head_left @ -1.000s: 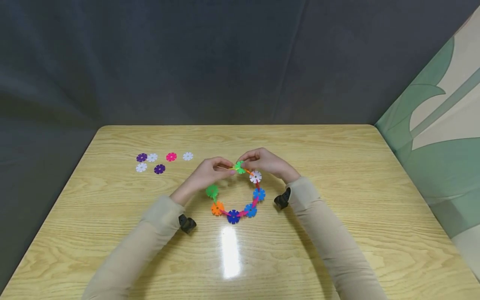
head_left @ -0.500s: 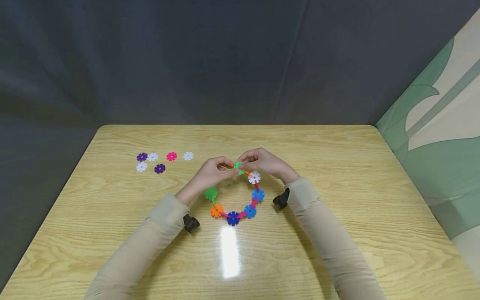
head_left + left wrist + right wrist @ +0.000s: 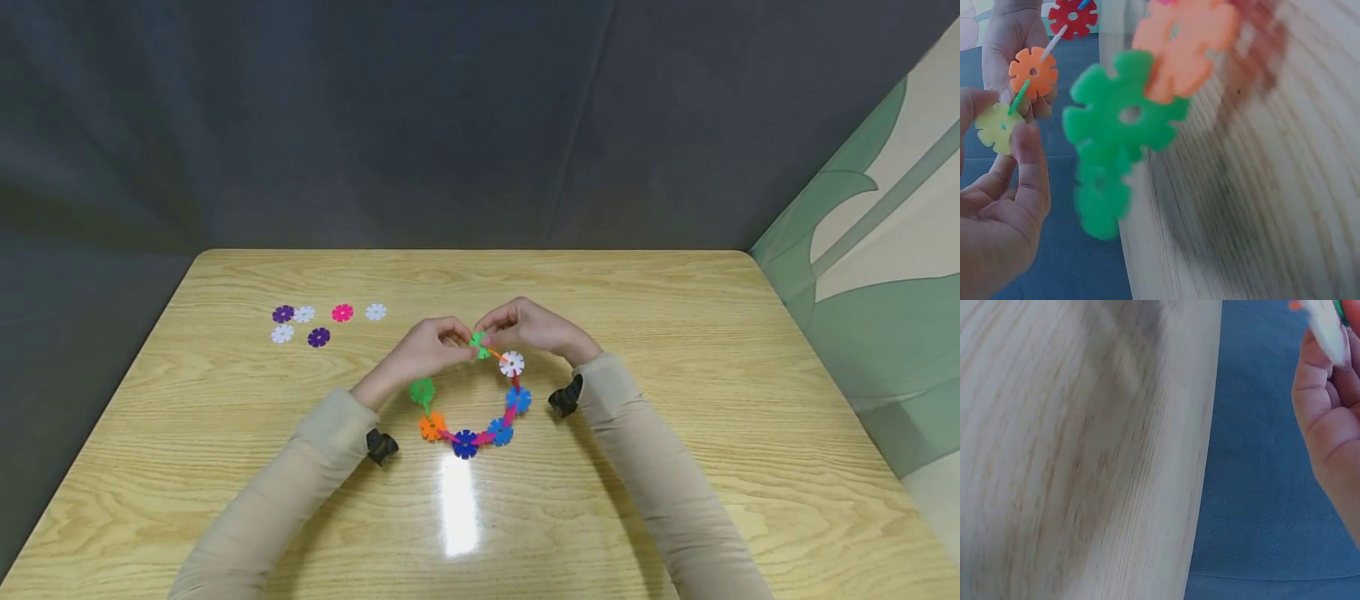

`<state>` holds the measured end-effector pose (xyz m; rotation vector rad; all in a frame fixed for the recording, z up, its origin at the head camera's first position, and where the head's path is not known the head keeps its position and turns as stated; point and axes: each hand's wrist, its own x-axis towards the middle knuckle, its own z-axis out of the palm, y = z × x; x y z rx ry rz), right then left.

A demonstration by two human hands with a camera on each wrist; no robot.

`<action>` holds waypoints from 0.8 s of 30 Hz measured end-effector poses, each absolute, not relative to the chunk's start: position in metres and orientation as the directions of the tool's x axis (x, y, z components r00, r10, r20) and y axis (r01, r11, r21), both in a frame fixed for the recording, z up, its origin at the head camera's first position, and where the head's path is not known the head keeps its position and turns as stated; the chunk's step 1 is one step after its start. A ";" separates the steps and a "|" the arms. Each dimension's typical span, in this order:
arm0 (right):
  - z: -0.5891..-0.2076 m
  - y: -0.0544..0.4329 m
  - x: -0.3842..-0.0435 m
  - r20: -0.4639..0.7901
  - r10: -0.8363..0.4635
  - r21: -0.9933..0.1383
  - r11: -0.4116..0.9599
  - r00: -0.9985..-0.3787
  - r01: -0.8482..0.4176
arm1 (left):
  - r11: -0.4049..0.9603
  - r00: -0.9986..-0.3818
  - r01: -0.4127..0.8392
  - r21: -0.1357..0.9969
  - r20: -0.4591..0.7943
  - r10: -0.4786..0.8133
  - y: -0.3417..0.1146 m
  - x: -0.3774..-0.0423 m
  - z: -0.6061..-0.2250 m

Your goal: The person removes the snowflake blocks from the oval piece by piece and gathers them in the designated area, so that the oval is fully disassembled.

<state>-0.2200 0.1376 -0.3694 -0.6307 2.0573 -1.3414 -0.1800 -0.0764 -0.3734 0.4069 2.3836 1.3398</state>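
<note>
Pinching yellow notched disc (image 3: 997, 129) in left hand (image 3: 422, 350), green notched disc (image 3: 480, 344) in right hand (image 3: 534, 327), at far end of flower-disc chain (image 3: 465, 444) above wood-grain table (image 3: 750, 375); skewed pressure could pop them apart.

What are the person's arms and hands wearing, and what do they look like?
The left sleeve and right sleeve are long and beige, with wide cuffs. A small black camera sits at each wrist. The left hand and right hand wear no gloves.
</note>
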 end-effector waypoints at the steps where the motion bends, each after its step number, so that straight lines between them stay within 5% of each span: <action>1: -0.369 0.139 -0.220 -0.227 -0.659 -0.921 0.385 -0.718 -0.062 | 0.498 -0.886 0.065 0.865 -0.179 0.427 -0.078 -0.180 -0.374; 7: -0.370 0.152 -0.223 -0.247 -0.591 -0.910 0.415 -0.768 -0.027 | 0.476 -0.897 0.051 0.878 -0.169 0.408 -0.095 -0.184 -0.382; 24: -0.375 0.155 -0.225 -0.251 -0.558 -0.915 0.402 -0.791 0.007 | 0.455 -0.933 -0.125 0.882 -0.260 0.249 -0.123 -0.189 -0.385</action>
